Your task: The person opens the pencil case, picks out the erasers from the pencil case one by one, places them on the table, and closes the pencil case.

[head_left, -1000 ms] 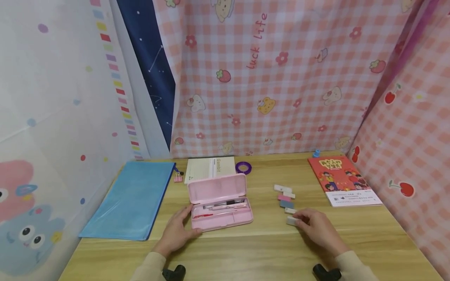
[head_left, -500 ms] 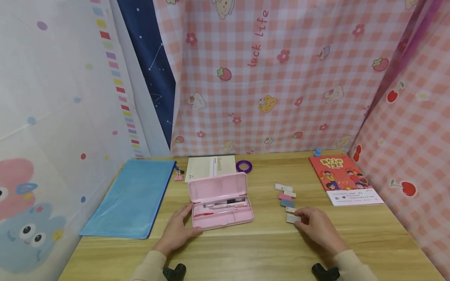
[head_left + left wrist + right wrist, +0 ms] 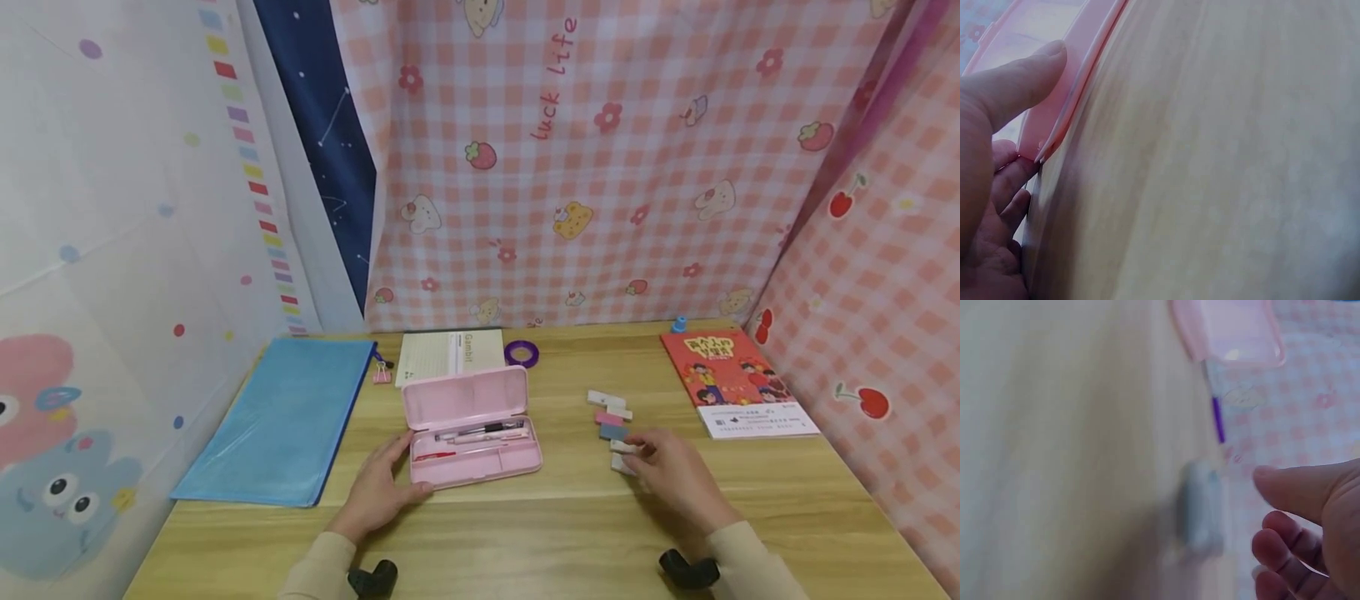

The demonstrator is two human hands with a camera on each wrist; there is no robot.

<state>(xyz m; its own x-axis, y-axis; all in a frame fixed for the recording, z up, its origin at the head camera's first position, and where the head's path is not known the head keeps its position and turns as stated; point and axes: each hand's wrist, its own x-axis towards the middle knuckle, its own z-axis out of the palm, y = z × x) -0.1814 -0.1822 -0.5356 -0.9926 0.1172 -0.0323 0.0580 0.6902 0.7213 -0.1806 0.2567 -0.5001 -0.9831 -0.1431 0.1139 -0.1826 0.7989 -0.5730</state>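
Note:
Around the left end of an open pink pencil case [image 3: 457,477], my left hand [image 3: 377,490] holds its corner, the thumb [image 3: 1038,78] along the front wall. Pens, among them a black-gripped pen [image 3: 487,430] and a red-ended one [image 3: 435,456], lie inside. My right hand [image 3: 678,475] hovers at the near end of a row of erasers, thumb and fingers apart. Nearest it are a white eraser [image 3: 621,464] and a smaller white one [image 3: 622,447]. Beyond lie a blue-grey eraser [image 3: 612,432], a pink one [image 3: 608,418] and further white ones. In the right wrist view, one blurred eraser [image 3: 1199,509] stands off the fingers.
A blue folder [image 3: 277,425] lies at the left, with a pink binder clip [image 3: 382,375] nearby. Behind the case are a notebook [image 3: 435,354] and a purple tape roll [image 3: 522,354]. A red booklet [image 3: 731,367] and small blue object [image 3: 679,324] sit far right.
My right hand has let go of the nearest white eraser, which sits slightly closer to the row, and its fingers have risen a little. My left hand stays on the pencil case.

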